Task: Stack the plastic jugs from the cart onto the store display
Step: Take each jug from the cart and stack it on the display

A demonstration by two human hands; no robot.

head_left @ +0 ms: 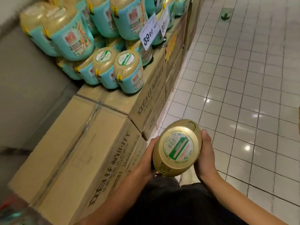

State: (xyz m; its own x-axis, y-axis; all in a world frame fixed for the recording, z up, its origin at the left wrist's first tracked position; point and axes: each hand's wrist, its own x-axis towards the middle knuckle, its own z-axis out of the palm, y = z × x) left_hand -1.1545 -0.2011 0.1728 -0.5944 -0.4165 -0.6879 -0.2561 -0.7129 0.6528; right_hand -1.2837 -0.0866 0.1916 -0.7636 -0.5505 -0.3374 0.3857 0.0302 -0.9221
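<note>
While the cardboard cartons (pixel 78 143) are serving as the display's base at the left, teal-labelled jugs (pixel 73 38) are lying stacked in rows on top of them, and a price tag (pixel 148 34) reading 39.90 is hanging at the stack's right edge. Further right and lower, just off the cartons' front and above the white tiled floor (pixel 243 78), one plastic jug (pixel 177 148) is being carried with its round-labelled end turned upward; it is not yet resting on the display. It is being clasped from both sides — the left hand (pixel 146 158) is wrapped against its left flank and the right hand (pixel 205 153) against the opposite one, so the hands are being held apart by the jug's own width. Being apparently full of golden liquid, the jug is judged heavy, and its smooth plastic walls are likely slippery and slightly yielding — a two-sided hold set low, or the moulded handle, is being favoured over a one-handed pinch.
</note>
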